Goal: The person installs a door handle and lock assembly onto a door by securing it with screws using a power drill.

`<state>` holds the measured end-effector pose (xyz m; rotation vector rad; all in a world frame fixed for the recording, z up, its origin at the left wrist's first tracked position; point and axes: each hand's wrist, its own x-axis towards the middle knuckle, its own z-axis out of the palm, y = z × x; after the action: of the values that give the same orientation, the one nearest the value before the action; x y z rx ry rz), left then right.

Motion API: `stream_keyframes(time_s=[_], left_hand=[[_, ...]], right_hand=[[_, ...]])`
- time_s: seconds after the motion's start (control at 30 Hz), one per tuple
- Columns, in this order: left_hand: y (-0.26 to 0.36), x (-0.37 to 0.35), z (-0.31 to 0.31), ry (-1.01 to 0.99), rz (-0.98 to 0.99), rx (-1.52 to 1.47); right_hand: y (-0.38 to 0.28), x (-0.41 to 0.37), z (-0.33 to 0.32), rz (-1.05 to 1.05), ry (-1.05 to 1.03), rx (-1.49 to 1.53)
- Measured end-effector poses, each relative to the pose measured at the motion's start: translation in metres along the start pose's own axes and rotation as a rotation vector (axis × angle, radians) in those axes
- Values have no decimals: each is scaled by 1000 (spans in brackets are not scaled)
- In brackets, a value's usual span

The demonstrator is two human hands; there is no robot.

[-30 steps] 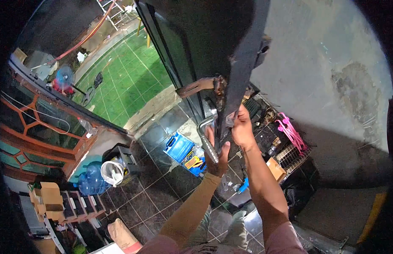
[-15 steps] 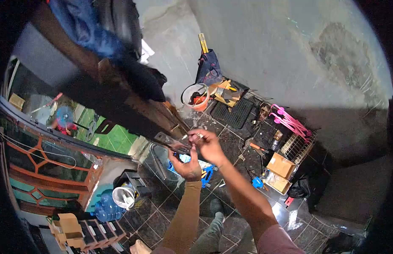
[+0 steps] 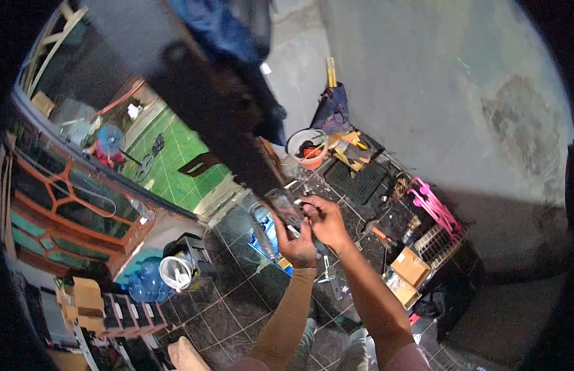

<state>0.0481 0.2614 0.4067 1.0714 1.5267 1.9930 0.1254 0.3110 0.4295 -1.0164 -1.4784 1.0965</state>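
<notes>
A dark door [image 3: 222, 114] runs diagonally down from the top, its lower end reaching my hands. Against that end lies a shiny metal plate [image 3: 284, 201], partly covered by fingers. My left hand [image 3: 298, 248] grips the plate from below, thumb and fingers on either side of it. Close beside it, my right hand [image 3: 328, 225] is closed in a pinch at the plate's right side; what sits between its fingertips I cannot tell. A brown handle-like piece [image 3: 198, 164] sticks out from the door's left side.
Below my hands, a blue case [image 3: 260, 238] lies on the dark tiled floor [image 3: 237, 309]. A bucket [image 3: 307, 148], black crate [image 3: 356, 180], hammer [image 3: 378, 234], cardboard box [image 3: 411, 267] and pink rack [image 3: 434, 207] stand along the wall. Water jugs [image 3: 149, 281] and a white pail [image 3: 175, 273] are left.
The view has shifted, so the door and floor things sit further right and more green floor shows. My hands stay together at the plate, the right one still pinching.
</notes>
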Motion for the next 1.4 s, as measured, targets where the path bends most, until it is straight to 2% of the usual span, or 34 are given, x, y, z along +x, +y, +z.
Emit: stream_keyframes(time_s=[0.07, 0.1, 0.2, 0.33, 0.37, 0.4, 0.5, 0.53, 0.6, 0.63, 0.73, 0.77, 0.83, 0.9, 0.97, 1.03, 1.1, 1.2, 1.23, 1.4], left_hand=[[1, -2, 0, -15, -28, -56], [-12, -3, -5, -39, -9, 18], [5, -2, -5, -29, 20, 118], [2, -2, -13, -109, -83, 80], [-7, -5, -17, -135, -8, 103], [-9, -6, -16, -102, -71, -76], [2, 0, -28, -46, 136, 235], [2, -1, -27, -11, 110, 156], [-13, -2, -28, -9, 131, 159], [-8, 1, -31, -24, 142, 145], [-7, 6, -36, -12, 168, 100], [-13, 7, -37, -42, 151, 51], [-18, 8, -38, -29, 156, -99], [-18, 9, -43, -55, 128, -221], [-25, 12, -50, -134, 97, -226], [-28, 16, -55, -182, 67, -250], [-28, 18, -57, -171, 80, -268], [-27, 18, -57, -159, 92, -276], [-25, 18, -58, -158, 93, -295], [-26, 17, -58, -130, 129, -265]], right_hand=[[-4, 1, 0, 14, -21, 23], [4, 3, 2, -20, -4, 0], [-3, 2, 1, -17, -1, -111], [6, 7, 4, -36, -25, -88], [-4, 4, 5, -15, -28, -44], [-11, 3, 9, -72, 17, -59], [-5, -4, 4, 70, 39, -89], [-2, -3, -2, 154, -11, -135], [19, -3, -11, 79, 52, -174], [18, -2, -15, 202, 47, -174], [19, -3, -35, 357, -63, 88], [13, -6, -33, 357, -31, -17], [-2, -14, -26, -117, -103, -457], [-31, -21, 7, 153, 143, -14], [-31, -27, 18, -40, 66, -253], [-29, -29, 26, -34, 151, -77], [-15, -30, 20, -113, 162, 23], [-63, -16, 61, 83, 108, -444], [-75, -14, 87, 10, 169, -371], [-57, -13, 65, 59, 212, -400]])
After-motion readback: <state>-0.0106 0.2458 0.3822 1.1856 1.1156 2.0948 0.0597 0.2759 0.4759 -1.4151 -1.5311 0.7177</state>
